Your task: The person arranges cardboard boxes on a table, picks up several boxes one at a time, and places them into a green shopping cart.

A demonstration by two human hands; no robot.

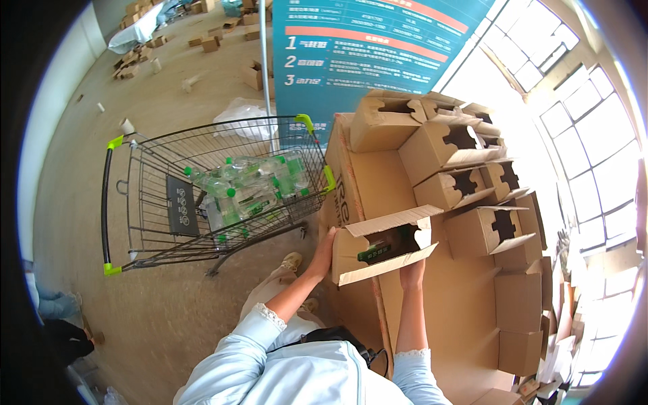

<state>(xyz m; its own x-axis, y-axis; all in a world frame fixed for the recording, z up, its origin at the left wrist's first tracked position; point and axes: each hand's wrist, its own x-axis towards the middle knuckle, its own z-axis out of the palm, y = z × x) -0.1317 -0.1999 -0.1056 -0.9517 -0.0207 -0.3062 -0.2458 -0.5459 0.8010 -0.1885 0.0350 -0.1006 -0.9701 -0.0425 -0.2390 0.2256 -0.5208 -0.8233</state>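
Observation:
Between my two hands is a cardboard box (346,253) with its top flaps standing apart, over the near left edge of a large cardboard surface. My left hand (326,250) is closed against the box's left end; some of its fingers are hidden. Under the right part of the box, my right hand (412,271) supports it, its fingers mostly hidden behind the cardboard. Inside the box a green-labelled item (374,252) shows, looking like a bottle, partly in shadow. To the left, a black wire shopping cart (150,152) holds several clear bottles (233,214) with green caps, lying in a heap.
Several open cardboard boxes (435,145) stand along the far and right sides of the large cardboard surface (459,304). A teal printed banner (304,88) rises behind the cart. White plastic wrap (239,116) lies on the floor (74,182). Another person's leg (57,304) shows at far left.

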